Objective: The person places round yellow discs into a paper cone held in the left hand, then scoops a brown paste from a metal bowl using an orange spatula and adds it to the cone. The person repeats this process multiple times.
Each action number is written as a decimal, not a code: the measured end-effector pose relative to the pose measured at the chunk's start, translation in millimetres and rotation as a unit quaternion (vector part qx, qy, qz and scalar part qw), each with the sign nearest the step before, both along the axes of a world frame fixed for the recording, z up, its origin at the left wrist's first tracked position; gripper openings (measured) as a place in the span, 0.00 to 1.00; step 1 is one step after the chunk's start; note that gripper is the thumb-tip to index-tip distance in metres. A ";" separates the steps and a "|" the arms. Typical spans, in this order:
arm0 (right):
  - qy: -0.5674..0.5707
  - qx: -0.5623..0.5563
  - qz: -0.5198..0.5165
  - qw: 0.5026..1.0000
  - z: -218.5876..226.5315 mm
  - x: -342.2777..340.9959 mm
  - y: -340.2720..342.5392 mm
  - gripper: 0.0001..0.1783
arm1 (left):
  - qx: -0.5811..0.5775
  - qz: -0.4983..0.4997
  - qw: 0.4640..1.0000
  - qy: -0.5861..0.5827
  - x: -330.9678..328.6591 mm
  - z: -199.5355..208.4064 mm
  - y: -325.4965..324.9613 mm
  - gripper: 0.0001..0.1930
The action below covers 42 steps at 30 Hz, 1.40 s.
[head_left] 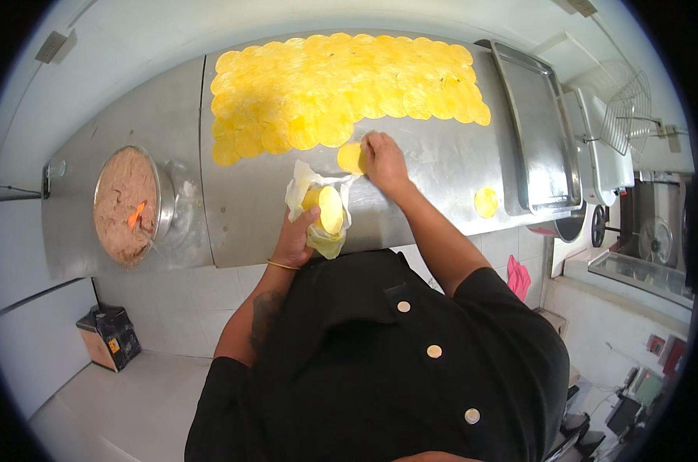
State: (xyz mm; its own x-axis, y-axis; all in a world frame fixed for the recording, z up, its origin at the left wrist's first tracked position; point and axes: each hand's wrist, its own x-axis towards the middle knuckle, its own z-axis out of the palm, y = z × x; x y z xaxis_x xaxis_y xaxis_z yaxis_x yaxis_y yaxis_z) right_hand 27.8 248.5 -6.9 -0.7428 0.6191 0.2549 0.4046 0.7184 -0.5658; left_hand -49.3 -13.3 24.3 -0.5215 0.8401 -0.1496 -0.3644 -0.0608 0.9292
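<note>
At the left, a bowl [166, 202] of pinkish-brown paste [118, 202] stands on the counter [441, 165], an orange tool [137, 213] sunk partly in it; the tool could slip further in if the bowl is knocked. Next comes the sheet [341, 81] of overlapping yellow discs, spread along the far side; a dragging sleeve or wrist could shift its near row. Below it, the left hand [293, 239] is closed around a crumpled bag [329, 248] with a stack [331, 209] of the same discs, thumb over the stack's side. The stack tilts, so a loosened grip could let discs slide out, and too hard a squeeze could crease them. Just beside the bag, one disc [350, 159] shows under the right hand [386, 160], whose fingers are drawn together over its right edge; whether they pinch or only press, I cannot tell. A thin disc might tear there if it sticks. Further right, a lone round [486, 202] lies near the counter's front edge, where a passing forearm could brush it off, and a tray [530, 127] ends the row.
</note>
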 end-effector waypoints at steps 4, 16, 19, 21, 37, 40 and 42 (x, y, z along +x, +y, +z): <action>-0.018 0.045 0.013 0.999 -3.3 -22.5 41.5 0.06 | 0.008 0.049 0.985 -0.162 8.1 1.5 -5.3 0.30; 0.030 -0.251 0.237 0.938 78.4 20.9 -58.3 0.18 | -0.019 0.063 0.996 0.053 10.8 5.4 -13.6 0.30; 0.040 -0.242 0.273 0.930 100.3 32.3 -98.2 0.17 | -0.016 0.042 0.969 0.243 3.6 19.1 -15.1 0.29; 0.052 -0.260 0.224 0.938 108.9 37.3 -114.0 0.15 | 0.015 0.048 0.971 0.233 3.4 24.1 -13.7 0.27; 0.092 -0.319 0.015 0.943 84.0 79.8 -157.9 0.07 | 0.091 -0.025 0.918 -0.385 15.4 -1.9 -11.1 0.25; 0.114 -0.246 -0.067 0.960 48.0 70.9 -113.6 0.06 | 0.062 -0.025 0.946 -0.317 23.9 -2.4 -9.9 0.25; 0.066 -0.135 -0.066 0.986 24.6 65.7 -69.1 0.05 | 0.057 -0.012 0.970 -0.236 31.0 -4.1 -7.0 0.25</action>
